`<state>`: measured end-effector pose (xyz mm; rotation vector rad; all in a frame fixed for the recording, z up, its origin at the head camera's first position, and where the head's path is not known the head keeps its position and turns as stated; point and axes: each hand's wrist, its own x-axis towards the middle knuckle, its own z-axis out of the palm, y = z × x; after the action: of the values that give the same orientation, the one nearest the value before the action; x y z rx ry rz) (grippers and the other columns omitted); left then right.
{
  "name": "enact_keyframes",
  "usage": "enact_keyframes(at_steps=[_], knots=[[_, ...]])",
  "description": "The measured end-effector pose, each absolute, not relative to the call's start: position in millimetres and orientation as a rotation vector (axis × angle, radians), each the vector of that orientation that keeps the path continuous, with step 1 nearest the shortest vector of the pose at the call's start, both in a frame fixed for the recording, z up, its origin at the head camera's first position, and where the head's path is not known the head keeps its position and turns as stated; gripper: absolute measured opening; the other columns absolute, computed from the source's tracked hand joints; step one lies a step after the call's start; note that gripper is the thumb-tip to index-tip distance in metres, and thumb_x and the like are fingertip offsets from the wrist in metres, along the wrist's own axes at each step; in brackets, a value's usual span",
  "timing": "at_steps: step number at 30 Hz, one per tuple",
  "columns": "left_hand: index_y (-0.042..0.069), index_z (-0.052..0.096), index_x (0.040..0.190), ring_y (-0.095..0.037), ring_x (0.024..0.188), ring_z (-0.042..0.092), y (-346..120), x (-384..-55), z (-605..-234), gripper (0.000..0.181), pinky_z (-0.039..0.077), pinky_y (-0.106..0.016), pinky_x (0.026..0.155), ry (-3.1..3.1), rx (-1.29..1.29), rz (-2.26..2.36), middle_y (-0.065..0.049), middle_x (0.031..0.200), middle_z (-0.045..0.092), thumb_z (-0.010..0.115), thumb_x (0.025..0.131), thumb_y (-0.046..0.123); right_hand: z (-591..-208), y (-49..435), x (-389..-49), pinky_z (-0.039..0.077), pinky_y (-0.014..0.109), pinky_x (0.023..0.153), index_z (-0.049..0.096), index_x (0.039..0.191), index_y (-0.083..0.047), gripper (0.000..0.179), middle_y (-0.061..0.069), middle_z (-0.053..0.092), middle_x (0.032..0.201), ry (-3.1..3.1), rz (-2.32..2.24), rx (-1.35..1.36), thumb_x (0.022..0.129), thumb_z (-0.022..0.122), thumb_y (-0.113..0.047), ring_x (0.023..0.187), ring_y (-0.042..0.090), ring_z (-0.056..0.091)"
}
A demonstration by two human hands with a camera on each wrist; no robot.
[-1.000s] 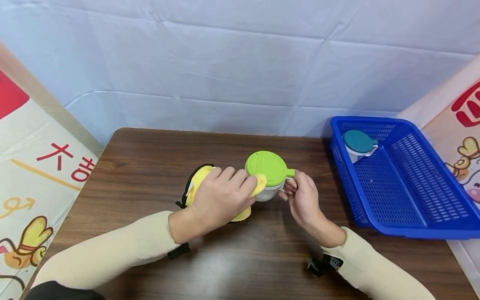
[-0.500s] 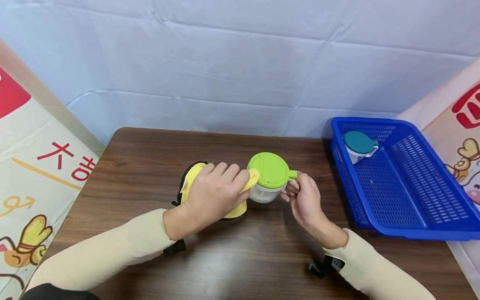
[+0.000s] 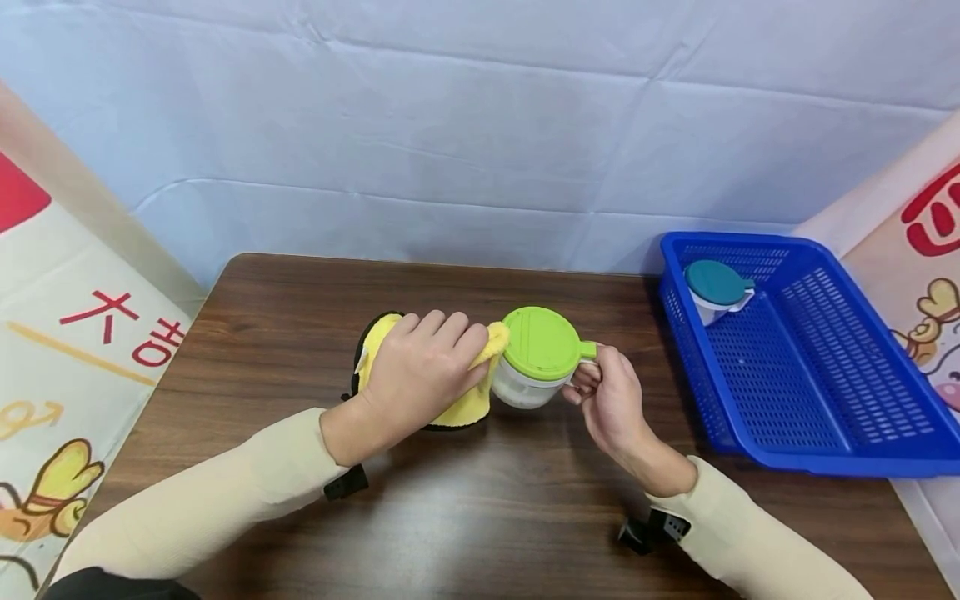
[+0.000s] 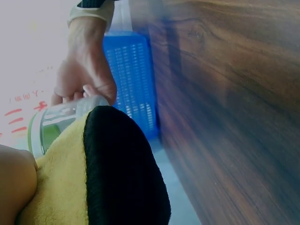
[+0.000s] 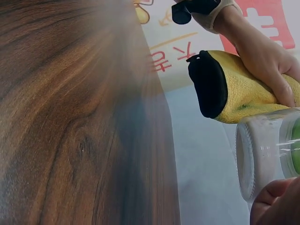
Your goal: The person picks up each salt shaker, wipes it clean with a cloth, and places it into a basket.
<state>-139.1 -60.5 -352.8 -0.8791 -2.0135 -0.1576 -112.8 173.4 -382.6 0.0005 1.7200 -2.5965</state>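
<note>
A clear seasoning jar with a bright green lid (image 3: 542,342) is held over the wooden table (image 3: 450,517). My right hand (image 3: 613,404) grips it by the handle on its right side. A yellow cloth with black edging (image 3: 467,407) is bunched in my left hand (image 3: 420,367), its folded top at the left edge of the lid. In the right wrist view, the cloth (image 5: 243,93) lies along the jar's clear wall (image 5: 265,145), whose base faces the table. The left wrist view shows the cloth's black underside (image 4: 124,173) covering part of the jar.
A blue plastic basket (image 3: 817,461) stands at the right of the table. Inside its far left corner sits another jar with a teal lid (image 3: 715,282). A pale cloth backdrop (image 3: 480,133) hangs behind the table, with printed sheets at both sides.
My left hand and the cloth have shifted left and slightly away, from over the lid's front to the jar's left side. The jar has moved slightly right in my right hand's grip.
</note>
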Motion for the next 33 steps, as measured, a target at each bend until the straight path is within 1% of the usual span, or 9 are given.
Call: enact_keyframes(at_steps=[3,8,13,17,21,24,28,30,33], knots=[[0.009,0.052,0.077,-0.018,0.052,0.035,-59.1,-139.1,-353.5,0.014,0.026,-0.028,0.047,-2.006,-0.867,-0.164,-0.001,0.064,0.040,0.059,0.089,0.012,-383.2,175.2,-109.8,0.019,0.031,0.058,0.021,0.065,-0.011,0.033,0.002,0.017,0.064,1.714,-2.593,-0.005,0.097,0.026,-0.005,0.058,0.017,0.017],[0.009,0.051,0.076,-0.018,0.052,0.035,-60.4,-146.6,-357.2,0.016,0.027,-0.028,0.047,-1.995,-0.875,-0.153,-0.001,0.064,0.039,0.062,0.087,0.012,-384.5,176.2,-109.0,0.017,0.032,0.059,0.021,0.064,-0.011,0.033,0.001,0.018,0.063,1.710,-2.586,-0.002,0.097,0.027,-0.005,0.057,0.016,0.017],[0.009,0.054,0.081,-0.021,0.055,0.044,-65.0,-157.5,-362.4,0.016,0.032,-0.030,0.049,-2.032,-0.917,-0.154,-0.002,0.068,0.045,0.068,0.084,0.015,-386.3,178.0,-108.3,0.016,0.031,0.059,0.021,0.065,-0.011,0.033,0.002,0.017,0.064,1.722,-2.552,-0.003,0.097,0.027,-0.005,0.058,0.017,0.016],[0.008,0.055,0.083,-0.023,0.058,0.049,-69.2,-163.3,-366.1,0.019,0.035,-0.031,0.050,-2.052,-0.939,-0.165,-0.003,0.070,0.050,0.070,0.083,0.018,-384.8,178.7,-108.2,0.018,0.029,0.057,0.022,0.065,-0.011,0.032,0.001,0.017,0.064,1.720,-2.542,-0.007,0.096,0.028,-0.006,0.056,0.014,0.019],[0.006,0.054,0.084,-0.023,0.057,0.048,-70.4,-165.4,-365.9,0.018,0.035,-0.030,0.050,-2.052,-1.003,-0.188,-0.003,0.068,0.050,0.067,0.084,0.019,-381.5,179.2,-109.3,0.019,0.028,0.057,0.022,0.065,-0.011,0.032,0.001,0.017,0.064,1.710,-2.547,0.000,0.096,0.029,-0.006,0.055,0.013,0.020],[0.006,0.055,0.085,-0.021,0.056,0.048,-69.9,-165.2,-364.3,0.018,0.035,-0.029,0.050,-2.063,-1.063,-0.199,-0.002,0.068,0.050,0.063,0.089,0.023,-380.0,179.5,-109.4,0.019,0.028,0.057,0.022,0.065,-0.011,0.033,0.001,0.017,0.064,1.708,-2.543,0.012,0.096,0.028,-0.006,0.057,0.015,0.018],[0.007,0.056,0.086,-0.020,0.056,0.049,-70.1,-164.4,-363.4,0.023,0.037,-0.030,0.050,-2.070,-1.119,-0.241,-0.001,0.069,0.051,0.053,0.093,0.029,-379.2,179.6,-108.5,0.021,0.027,0.056,0.021,0.065,-0.011,0.032,0.001,0.018,0.063,1.708,-2.532,0.009,0.097,0.027,-0.005,0.058,0.017,0.015],[0.007,0.056,0.085,-0.020,0.056,0.048,-70.6,-164.5,-363.8,0.025,0.037,-0.031,0.050,-2.065,-1.138,-0.267,-0.001,0.069,0.051,0.047,0.093,0.030,-378.9,179.4,-108.2,0.021,0.027,0.056,0.021,0.066,-0.011,0.032,0.001,0.018,0.063,1.706,-2.530,0.002,0.097,0.027,-0.005,0.058,0.018,0.015],[0.008,0.054,0.083,-0.019,0.055,0.046,-71.0,-165.1,-363.7,0.026,0.036,-0.030,0.049,-2.044,-1.160,-0.289,0.000,0.068,0.049,0.042,0.091,0.029,-378.6,179.2,-108.0,0.021,0.027,0.056,0.021,0.066,-0.011,0.032,0.001,0.018,0.063,1.705,-2.530,-0.006,0.097,0.027,-0.005,0.058,0.018,0.015]])
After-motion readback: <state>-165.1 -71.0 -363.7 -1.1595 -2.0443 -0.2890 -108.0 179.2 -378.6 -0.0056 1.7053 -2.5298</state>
